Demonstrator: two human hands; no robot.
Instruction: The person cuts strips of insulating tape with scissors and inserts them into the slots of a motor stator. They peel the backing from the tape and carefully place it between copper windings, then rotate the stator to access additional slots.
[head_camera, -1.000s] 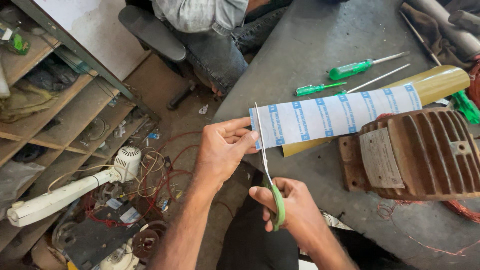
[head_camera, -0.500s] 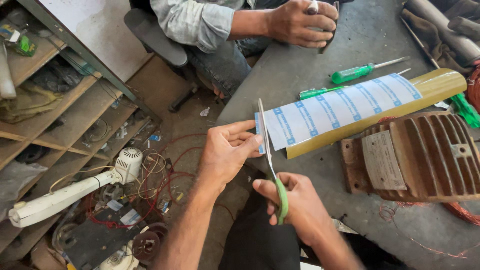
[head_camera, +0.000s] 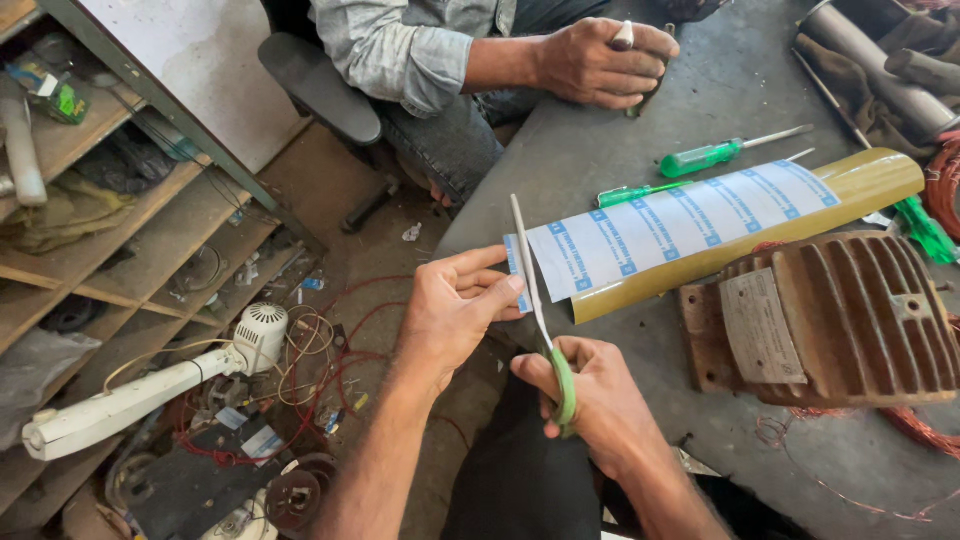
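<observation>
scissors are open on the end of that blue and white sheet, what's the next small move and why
Probably close the scissors to snip the strip. The open blades straddle the end of the blue and white sheet, the left hand pinches the narrow end piece just past the blades, and the right hand grips the green handles. The sheet seems steadied and lined up, so closing looks like the natural step.
</observation>
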